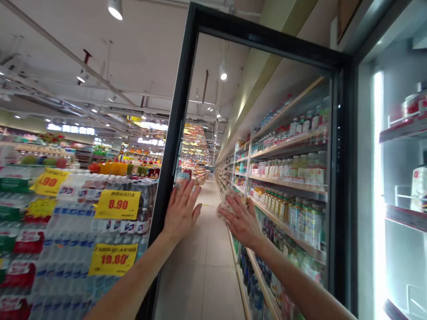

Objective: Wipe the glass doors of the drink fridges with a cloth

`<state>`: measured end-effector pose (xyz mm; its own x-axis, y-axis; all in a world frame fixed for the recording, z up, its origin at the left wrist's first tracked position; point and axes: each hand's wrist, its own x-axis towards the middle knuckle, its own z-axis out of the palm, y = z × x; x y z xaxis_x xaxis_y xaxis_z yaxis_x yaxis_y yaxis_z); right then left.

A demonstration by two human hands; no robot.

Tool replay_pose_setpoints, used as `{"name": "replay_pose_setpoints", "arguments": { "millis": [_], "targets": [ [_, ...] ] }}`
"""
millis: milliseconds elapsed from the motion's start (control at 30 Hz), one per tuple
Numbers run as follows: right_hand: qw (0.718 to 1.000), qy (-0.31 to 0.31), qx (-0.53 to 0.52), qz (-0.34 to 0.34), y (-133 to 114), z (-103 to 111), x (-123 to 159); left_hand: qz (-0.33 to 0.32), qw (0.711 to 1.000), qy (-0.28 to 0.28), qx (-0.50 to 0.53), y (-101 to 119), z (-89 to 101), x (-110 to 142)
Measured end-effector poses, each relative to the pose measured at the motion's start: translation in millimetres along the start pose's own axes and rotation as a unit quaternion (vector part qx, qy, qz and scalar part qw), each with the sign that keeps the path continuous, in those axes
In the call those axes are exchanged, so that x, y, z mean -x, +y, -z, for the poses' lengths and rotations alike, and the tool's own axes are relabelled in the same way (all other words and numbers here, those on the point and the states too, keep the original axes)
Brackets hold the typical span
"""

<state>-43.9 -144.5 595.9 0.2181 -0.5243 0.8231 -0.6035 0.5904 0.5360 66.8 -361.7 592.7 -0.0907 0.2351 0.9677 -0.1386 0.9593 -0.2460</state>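
A glass door [267,51] with a black frame stands open in front of me. My left hand [182,206] lies on the glass beside the left frame edge, fingers stretched out and thumb apart, holding nothing. Nearer the middle of the pane, my right hand [242,218] presses a crumpled pale cloth [227,209] against the glass. Part of the cloth is covered by the fingers. Shelves of bottles [300,171] and an aisle floor [205,240] show in the pane.
To the right is the lit cooler interior, with shelves [405,218] carrying a few products. Stacked packs of bottled drinks [63,249] stand on the left, with yellow price signs [118,204] on them. Ceiling lights [115,10] hang above.
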Motion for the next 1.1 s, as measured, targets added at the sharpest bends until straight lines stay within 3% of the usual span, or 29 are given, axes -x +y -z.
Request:
{"name": "replay_pose_setpoints", "arguments": {
  "millis": [67,133,167,200,300,367,467,533,600,667,733,800,867,900,933,967,1033,1100],
  "targets": [
    [0.993,0.037,0.023,-0.114,7,0,12,0.003,1.000,0.000,-0.001,0,0.8,-1],
    [0.964,0.085,0.049,-0.247,11,-1,20,0.015,1.000,0.007,0.001,8,2.1,0],
    [0.957,0.093,0.053,-0.270,10,-2,25,0.020,1.000,0.011,0.007,15,2.7,3],
    [0.961,0.087,0.048,-0.257,7,-2,30,0.021,1.000,0.011,0.020,25,2.9,7],
    [0.993,0.028,0.011,-0.113,-5,-3,51,-0.017,0.997,-0.017,0.076,60,0.1,25],
    [0.993,0.028,0.011,-0.114,1,0,67,-0.039,0.994,-0.037,0.091,80,-4.7,37],
    [0.946,0.100,0.047,-0.305,27,7,82,-0.035,0.996,-0.036,0.078,94,-11.1,48],
    [0.910,0.132,0.061,-0.388,35,9,87,-0.031,0.996,-0.034,0.074,94,-12.5,48],
    [0.927,0.118,0.056,-0.352,28,8,90,-0.029,0.996,-0.035,0.076,92,-12.4,47],
    [0.970,0.058,0.031,-0.234,14,4,96,-0.026,0.996,-0.038,0.080,91,-12.5,46],
    [0.984,0.027,0.020,-0.174,8,1,105,-0.025,0.995,-0.040,0.083,91,-14.1,46],
    [0.964,0.060,0.039,-0.258,14,-1,115,-0.024,0.995,-0.041,0.084,91,-17.4,47],
    [0.912,0.108,0.062,-0.390,22,-2,123,-0.025,0.995,-0.043,0.086,90,-21.8,47],
    [0.895,0.118,0.068,-0.426,24,-2,125,-0.024,0.995,-0.045,0.086,89,-24.1,47],
    [0.894,0.113,0.068,-0.429,22,-3,127,-0.024,0.995,-0.047,0.088,88,-26.3,47],
    [0.910,0.094,0.062,-0.398,18,-5,127,-0.023,0.994,-0.049,0.090,87,-28.4,47],
    [0.960,0.036,0.042,-0.275,9,-9,128,-0.021,0.994,-0.051,0.096,86,-31.8,47],
    [0.978,0.011,0.034,-0.204,6,-11,132,-0.009,0.993,-0.052,0.104,88,-34.4,49]
  ]
}}
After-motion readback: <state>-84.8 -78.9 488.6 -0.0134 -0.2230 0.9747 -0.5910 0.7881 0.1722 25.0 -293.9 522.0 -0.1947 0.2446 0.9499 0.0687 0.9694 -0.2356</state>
